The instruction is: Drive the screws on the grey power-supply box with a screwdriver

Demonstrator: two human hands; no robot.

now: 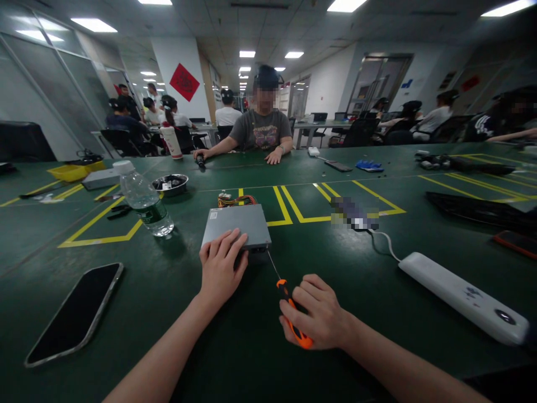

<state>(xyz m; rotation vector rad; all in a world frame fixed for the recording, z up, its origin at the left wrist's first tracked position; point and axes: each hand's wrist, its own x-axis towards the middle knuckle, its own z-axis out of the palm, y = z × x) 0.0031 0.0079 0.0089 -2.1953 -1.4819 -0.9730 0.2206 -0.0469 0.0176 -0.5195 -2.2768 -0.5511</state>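
A grey metal computer power supply [245, 218] lies on the green table, with its bundle of coloured cables [237, 200] behind it. My left hand [222, 260] grips its near left part, fingers over the top and thumb down at the front side. In my right hand [314, 310] is a screwdriver [283, 288] with an orange and black handle, fingers wrapped round it. The screwdriver's thin shaft slants up to the near right corner of the power supply. Whether the tip sits in a screw is too small to tell.
To the left are a phone [75, 310], a water bottle [145, 201], a metal bowl [170, 184] of small parts and a yellow tray [78, 170]. A white power strip [461, 296] lies at right. Opposite, a person [266, 126] rests both hands on the table.
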